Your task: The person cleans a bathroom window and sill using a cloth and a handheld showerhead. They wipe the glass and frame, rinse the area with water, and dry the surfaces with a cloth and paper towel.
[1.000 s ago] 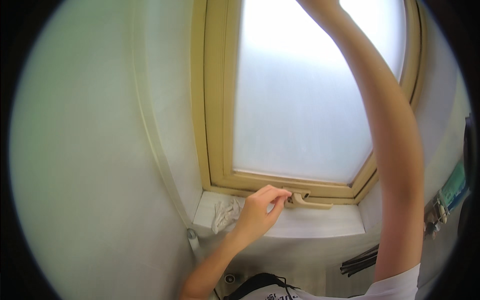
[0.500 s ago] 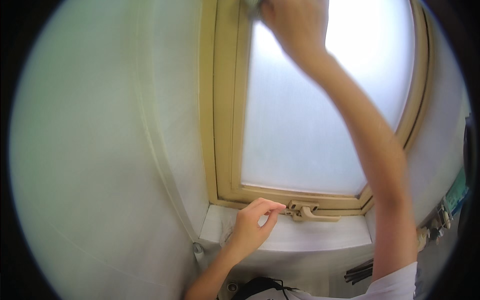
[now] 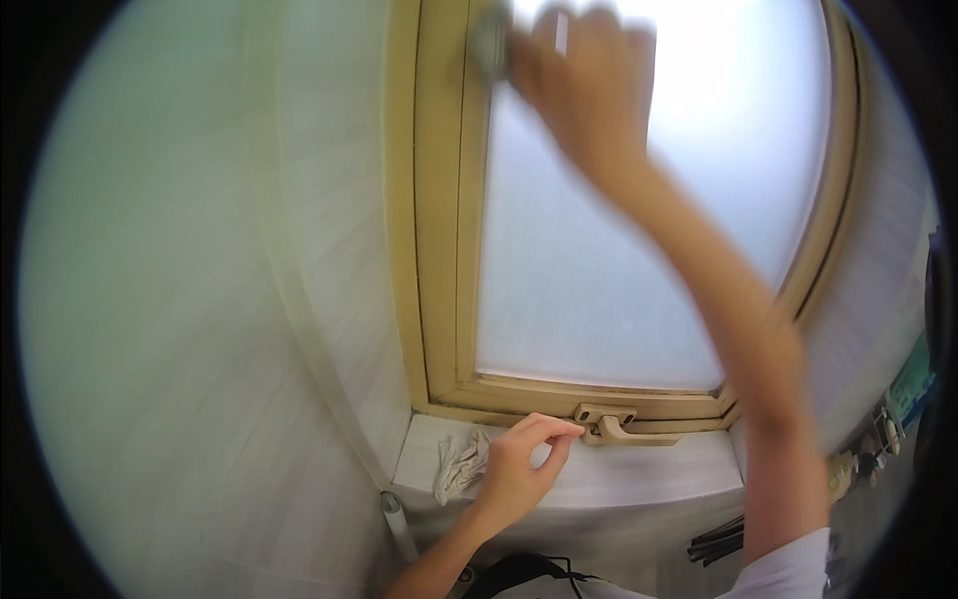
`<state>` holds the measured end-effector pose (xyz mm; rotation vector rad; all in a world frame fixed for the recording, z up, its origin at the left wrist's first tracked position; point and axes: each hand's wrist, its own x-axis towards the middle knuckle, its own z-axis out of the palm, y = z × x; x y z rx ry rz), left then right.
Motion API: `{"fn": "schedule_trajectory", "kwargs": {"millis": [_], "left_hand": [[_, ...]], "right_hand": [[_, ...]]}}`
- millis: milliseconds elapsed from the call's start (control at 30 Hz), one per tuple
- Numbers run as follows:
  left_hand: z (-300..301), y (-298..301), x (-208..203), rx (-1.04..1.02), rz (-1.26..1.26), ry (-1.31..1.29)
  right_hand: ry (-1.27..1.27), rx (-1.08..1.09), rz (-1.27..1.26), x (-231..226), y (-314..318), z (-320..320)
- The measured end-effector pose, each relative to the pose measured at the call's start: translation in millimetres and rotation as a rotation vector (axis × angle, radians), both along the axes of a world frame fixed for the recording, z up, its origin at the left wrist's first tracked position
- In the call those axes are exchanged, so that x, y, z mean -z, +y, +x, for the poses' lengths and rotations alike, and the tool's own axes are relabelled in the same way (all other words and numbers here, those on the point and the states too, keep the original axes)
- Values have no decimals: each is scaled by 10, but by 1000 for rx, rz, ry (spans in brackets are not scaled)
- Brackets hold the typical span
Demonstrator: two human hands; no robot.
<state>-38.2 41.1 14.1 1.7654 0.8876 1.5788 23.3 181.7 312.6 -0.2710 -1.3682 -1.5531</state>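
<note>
Two hands at work on frosted glass pane (image 3: 609, 260) in yellow wooden window frame (image 3: 439, 230). Right hand (image 3: 589, 85) raised, blurred, pressing greyish cloth (image 3: 491, 42) against pane's upper left by frame; grip closed round cloth. Left hand (image 3: 519, 464) lower, fingertips pinched, touching beige window latch handle (image 3: 619, 427), long axis horizontal, extending right. Crumpled white rag (image 3: 459, 464) on pale sill (image 3: 639, 479) just left of it.

Tan wooden window frame (image 3: 439, 250), frosted white pane (image 3: 589, 290) (milky), crumpled white cloth (image 3: 459, 464).
</note>
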Motion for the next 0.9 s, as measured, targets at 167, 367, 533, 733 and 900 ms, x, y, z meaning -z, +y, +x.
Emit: {"fn": "schedule_trajectory", "kwargs": {"millis": [167, 367, 533, 733, 900], "left_hand": [[66, 22, 11, 37, -7, -12], [41, -58, 92, -30, 44, 58], [26, -70, 56, -33, 1, 100], [-93, -38, 117, 3, 40, -7], [-63, -89, 87, 7, 44, 71]], "right_hand": [[201, -180, -91, -481, 54, -125], [-373, -28, -432, 2071, -205, 260], [68, -144, -27, -437, -150, -89], [-25, -105, -183, 543, -71, -469], [-481, -56, -396, 2144, -233, 19]]}}
